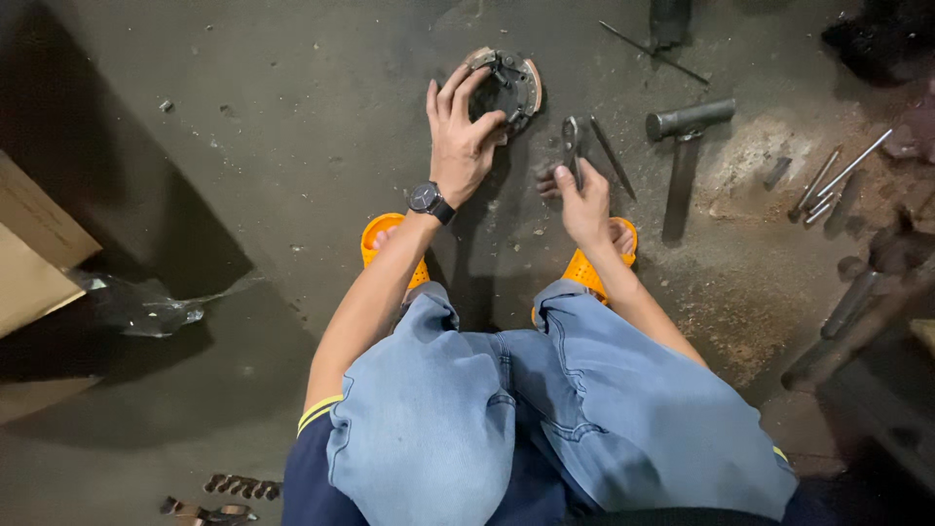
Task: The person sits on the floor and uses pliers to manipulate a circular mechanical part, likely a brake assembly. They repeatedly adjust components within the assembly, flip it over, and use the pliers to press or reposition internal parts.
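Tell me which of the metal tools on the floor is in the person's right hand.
The pliers: the right hand grips their handles. The hammer and the thin rod lie untouched on the floor, further right.

Orange perforated clogs [584,268] sit below pale blue denim jeans [545,409]. A black wristwatch [429,201] circles the left wrist. The dark grey hammer [687,131] lies on stained grey concrete floor [292,127] beside a brown cardboard box [29,253].

One head-worn view — looking steeply down, close over the knees, at the floor [243,117].
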